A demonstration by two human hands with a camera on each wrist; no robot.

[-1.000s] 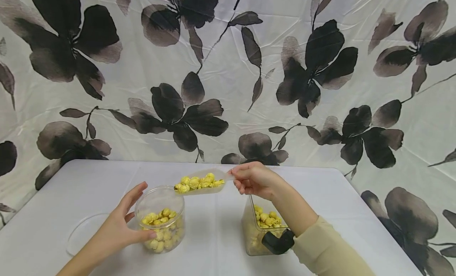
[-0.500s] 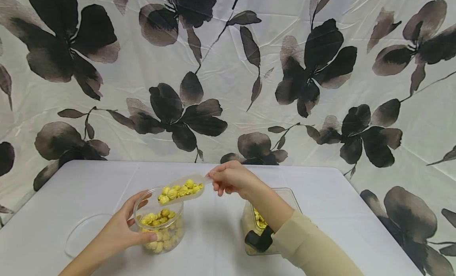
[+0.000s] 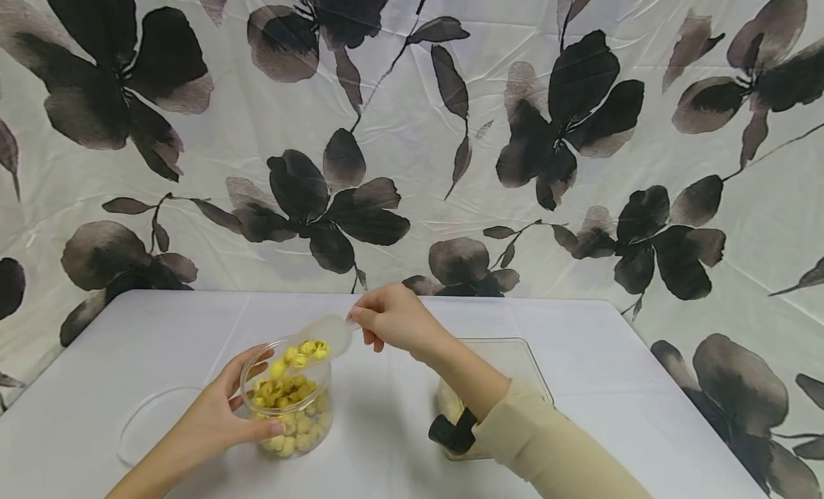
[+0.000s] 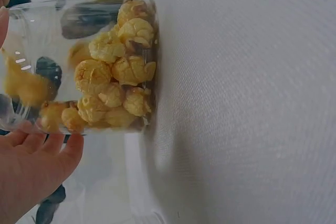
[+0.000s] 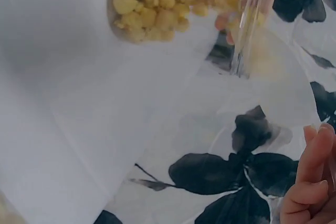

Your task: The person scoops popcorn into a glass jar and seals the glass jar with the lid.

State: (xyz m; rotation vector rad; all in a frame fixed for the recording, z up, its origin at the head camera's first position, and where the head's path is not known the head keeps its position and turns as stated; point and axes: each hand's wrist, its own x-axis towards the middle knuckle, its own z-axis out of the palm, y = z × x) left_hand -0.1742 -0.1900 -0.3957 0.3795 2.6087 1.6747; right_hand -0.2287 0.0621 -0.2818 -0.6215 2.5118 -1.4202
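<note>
My left hand (image 3: 219, 413) holds a clear round jar (image 3: 301, 431), thumb at the near side and fingers curved round the far left. Yellow popcorn (image 3: 283, 393) fills its lower part; the left wrist view shows the popcorn (image 4: 113, 72) through the wall. Over the jar's mouth, my right hand (image 3: 389, 319) pinches the handle of a translucent scoop (image 3: 335, 332), which tilts down to the left. Popcorn slides off its low end into the jar, while a few pieces (image 3: 312, 350) are still on it. In the right wrist view, the scoop (image 5: 281, 64) reaches the jar's rim.
A clear square container (image 3: 524, 359) with popcorn stands to the right, partly hidden by my right forearm and sleeve. Left of the jar a clear round lid (image 3: 143, 412) lies on the white table (image 3: 380, 442). A flower-patterned cloth (image 3: 444, 149) hangs behind.
My right hand has carried the loaded scoop left over the jar and tipped it, so popcorn falls in. My left hand's fingers have closed in round the jar.
</note>
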